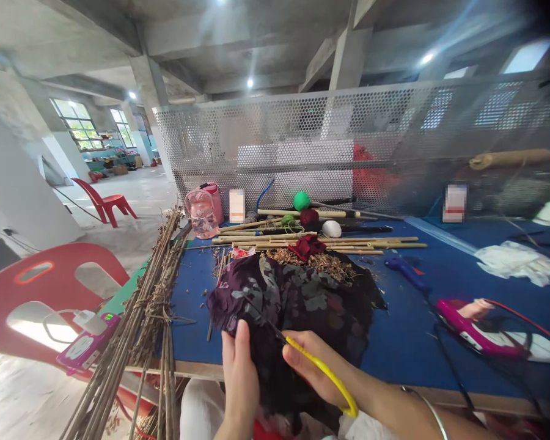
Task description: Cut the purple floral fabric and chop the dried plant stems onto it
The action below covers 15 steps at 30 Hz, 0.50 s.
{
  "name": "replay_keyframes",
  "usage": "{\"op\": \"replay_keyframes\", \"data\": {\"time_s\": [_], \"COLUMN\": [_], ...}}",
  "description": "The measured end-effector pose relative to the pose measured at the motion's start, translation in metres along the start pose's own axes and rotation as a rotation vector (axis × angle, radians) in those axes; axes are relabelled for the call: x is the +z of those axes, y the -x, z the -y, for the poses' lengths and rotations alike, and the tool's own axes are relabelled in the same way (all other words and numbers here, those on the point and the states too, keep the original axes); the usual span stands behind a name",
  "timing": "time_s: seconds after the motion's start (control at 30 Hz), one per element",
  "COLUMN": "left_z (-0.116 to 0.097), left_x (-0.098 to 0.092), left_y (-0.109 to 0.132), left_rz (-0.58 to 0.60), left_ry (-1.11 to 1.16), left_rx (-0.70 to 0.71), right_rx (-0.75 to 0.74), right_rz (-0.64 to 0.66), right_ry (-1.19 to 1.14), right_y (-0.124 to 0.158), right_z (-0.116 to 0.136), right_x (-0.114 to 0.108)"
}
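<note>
A dark cloth (302, 305) with grey and purple floral patches hangs over the table's front edge toward my lap. My left hand (241, 373) pinches its near left part between thumb and fingers. In my right hand (318, 370) is a pair of scissors with a yellow handle (323, 365). Their dark blades point up and left, against the cloth just above my left thumb. How far the blades are apart is hard to make out against the dark fabric. Behind the cloth lies a heap of dry brown plant bits (334, 266) with a dark red cloth scrap (307, 246) on it.
Dry stalks (153, 293) overhang the table's left edge. Bamboo sticks (321, 242), a green ball (301, 200), a white ball (332, 228) and a pink clear bottle (203, 214) stand or lie at the back. To the right are a blue glue gun (406, 272) and a power strip (481, 330) with cords.
</note>
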<state>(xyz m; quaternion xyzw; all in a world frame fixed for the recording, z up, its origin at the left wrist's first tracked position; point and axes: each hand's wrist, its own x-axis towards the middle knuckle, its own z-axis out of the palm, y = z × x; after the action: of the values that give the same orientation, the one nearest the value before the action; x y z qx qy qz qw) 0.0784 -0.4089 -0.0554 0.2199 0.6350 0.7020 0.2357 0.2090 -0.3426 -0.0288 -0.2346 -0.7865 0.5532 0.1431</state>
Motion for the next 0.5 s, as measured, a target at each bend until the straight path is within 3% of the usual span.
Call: {"op": "replay_keyframes", "data": {"time_s": [0.07, 0.2, 0.3, 0.5], "left_z": [-0.007, -0.017, -0.016, -0.009], "left_x": [-0.002, -0.003, -0.002, -0.002], "left_y": [-0.006, -0.015, -0.014, -0.013], "left_rz": [-0.056, -0.159, -0.184, -0.221], "left_ry": [-0.008, -0.116, -0.140, -0.153], "left_rx": [-0.009, 0.030, 0.085, 0.156], "right_rx": [-0.025, 0.131, 0.226, 0.189], "right_rz": [0.027, 0.179, 0.209, 0.236], "right_ry": [0.023, -0.256, -0.414, -0.511], "right_y": [0.004, 0.006, 0.004, 0.000], "right_z": [0.001, 0.000, 0.000, 0.011], "right_x": [0.004, 0.012, 0.015, 0.012]}}
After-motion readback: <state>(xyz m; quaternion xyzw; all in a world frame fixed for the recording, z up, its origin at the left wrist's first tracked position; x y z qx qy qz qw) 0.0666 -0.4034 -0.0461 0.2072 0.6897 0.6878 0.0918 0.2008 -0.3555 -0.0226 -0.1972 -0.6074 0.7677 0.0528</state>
